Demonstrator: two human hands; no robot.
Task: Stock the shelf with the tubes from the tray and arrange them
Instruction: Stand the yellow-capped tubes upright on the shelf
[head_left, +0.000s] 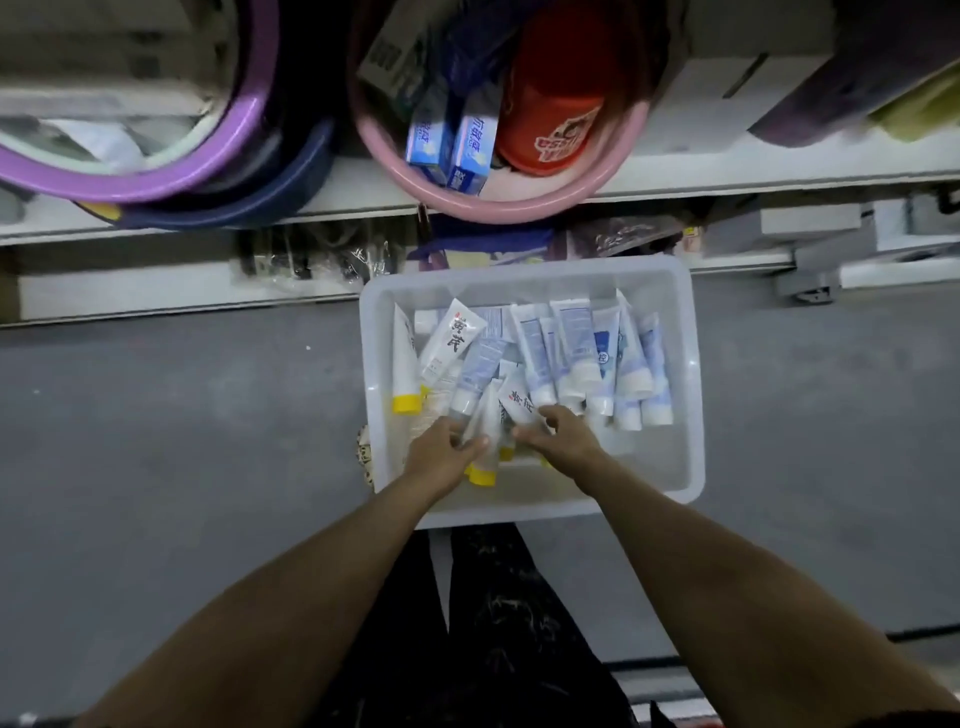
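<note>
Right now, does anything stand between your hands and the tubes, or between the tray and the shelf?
Nothing blocks the hands: the left hand and right hand already hold tubes in the tray. A pink basin overhangs the shelf edge beyond it.

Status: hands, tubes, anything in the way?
Left hand grips yellow-capped tubes, right hand pinches a white tube, both inside the tray. Many tubes lie unstocked. Pink basin overhangs the shelf edge.

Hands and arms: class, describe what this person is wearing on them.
The left hand and right hand are bare: no gloves, and no ring, watch or bracelet can be made out. Both forearms are uncovered as far as the frame shows them; no sleeve is clearly visible.
</note>
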